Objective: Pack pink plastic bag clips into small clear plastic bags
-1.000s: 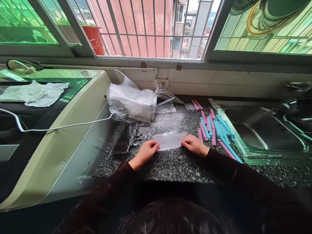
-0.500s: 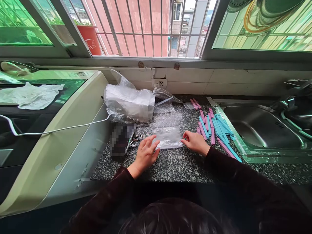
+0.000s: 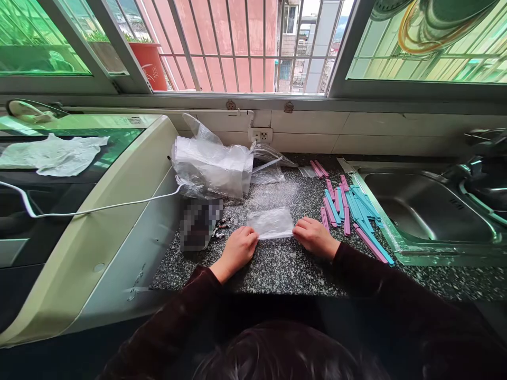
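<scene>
A small clear plastic bag [image 3: 271, 222] lies flat on the speckled granite counter [image 3: 277, 264]. My left hand [image 3: 240, 246] is curled and pinches the bag's near left corner. My right hand [image 3: 315, 236] is curled too and pinches the near right corner. Pink and blue plastic sticks [image 3: 350, 208] lie scattered just right of my right hand. A bundle of clear plastic bags [image 3: 209, 166] sits behind my left hand.
A blurred dark object [image 3: 198, 224] stands left of my left hand with small dark bits beside it. A steel sink [image 3: 428, 211] is at the right. A pale appliance [image 3: 99, 232] with a white cable fills the left. A wall socket [image 3: 261, 135] is under the window.
My left hand, spread over the bag's left edge half a second ago, has closed on its corner. The bag has been folded or turned and now looks shorter than a second ago.
</scene>
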`<state>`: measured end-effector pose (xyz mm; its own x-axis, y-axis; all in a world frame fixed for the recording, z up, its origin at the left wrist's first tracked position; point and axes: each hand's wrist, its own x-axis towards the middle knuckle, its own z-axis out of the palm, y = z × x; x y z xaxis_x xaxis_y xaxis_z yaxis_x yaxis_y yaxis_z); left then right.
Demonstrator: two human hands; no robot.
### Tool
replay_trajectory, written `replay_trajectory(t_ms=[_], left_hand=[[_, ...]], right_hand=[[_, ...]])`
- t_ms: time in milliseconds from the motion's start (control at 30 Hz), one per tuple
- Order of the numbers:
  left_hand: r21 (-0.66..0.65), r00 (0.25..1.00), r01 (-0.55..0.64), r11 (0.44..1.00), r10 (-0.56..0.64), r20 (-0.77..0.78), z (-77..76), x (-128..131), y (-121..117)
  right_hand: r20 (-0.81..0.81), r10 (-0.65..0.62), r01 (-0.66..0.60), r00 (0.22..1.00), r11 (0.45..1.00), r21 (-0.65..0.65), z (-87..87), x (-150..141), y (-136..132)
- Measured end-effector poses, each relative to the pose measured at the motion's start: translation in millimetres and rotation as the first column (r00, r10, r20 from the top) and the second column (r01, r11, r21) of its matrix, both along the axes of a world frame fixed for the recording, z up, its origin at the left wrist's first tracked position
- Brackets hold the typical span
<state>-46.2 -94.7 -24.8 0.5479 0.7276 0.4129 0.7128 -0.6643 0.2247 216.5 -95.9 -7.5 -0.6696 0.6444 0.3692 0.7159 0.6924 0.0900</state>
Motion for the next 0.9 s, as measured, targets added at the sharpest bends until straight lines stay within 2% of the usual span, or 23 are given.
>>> replay_trajectory(t_ms=[167,300,400,500,567,633,700,800,900], left_hand=[[0.059,0.995,0.058,0.997,-0.063,0.073,4.3,-3.1,-2.2],[0.088,0.984,0.158,0.983,-0.165,0.071,10.6,2.6,-9.8],[0.113,0.969,0.198,0.974,-0.212,0.125,19.0,6.3,-15.7],[0.058,0.944,0.186,0.981,-0.195,0.268,30.6,4.8,-18.8],[-0.028,0.919,0.143,0.989,-0.122,0.374,40.7,2.8,-18.1],[-0.115,0.885,0.09,0.989,-0.027,0.464,53.6,2.3,-14.8],[-0.155,0.845,0.063,0.986,0.03,0.534,70.0,4.1,-9.1],[-0.125,0.816,0.09,0.988,-0.001,0.578,97.5,9.6,1.3],[-0.119,0.808,0.125,0.985,-0.031,0.589,117.4,15.5,10.3]], right_hand=[[-0.061,0.006,-0.01,0.998,0.998,-0.067,9.1,3.8,-9.9],[-0.059,0.005,-0.008,0.998,0.999,-0.05,4.6,-5.6,-15.0],[-0.038,-0.001,0.0,0.999,1.0,-0.021,0.0,-11.2,-14.2],[-0.143,0.002,-0.014,0.99,0.997,-0.082,3.7,-8.4,-13.7],[-0.27,-0.003,-0.049,0.963,0.981,-0.186,12.1,-4.8,-15.8],[-0.393,-0.032,-0.107,0.919,0.939,-0.328,24.1,-2.9,-20.0],[-0.469,-0.074,-0.181,0.88,0.861,-0.475,37.5,-3.5,-25.5],[-0.503,-0.134,-0.267,0.854,0.717,-0.644,55.3,-6.1,-34.0],[-0.514,-0.185,-0.302,0.838,0.627,-0.718,64.5,-5.4,-40.5]])
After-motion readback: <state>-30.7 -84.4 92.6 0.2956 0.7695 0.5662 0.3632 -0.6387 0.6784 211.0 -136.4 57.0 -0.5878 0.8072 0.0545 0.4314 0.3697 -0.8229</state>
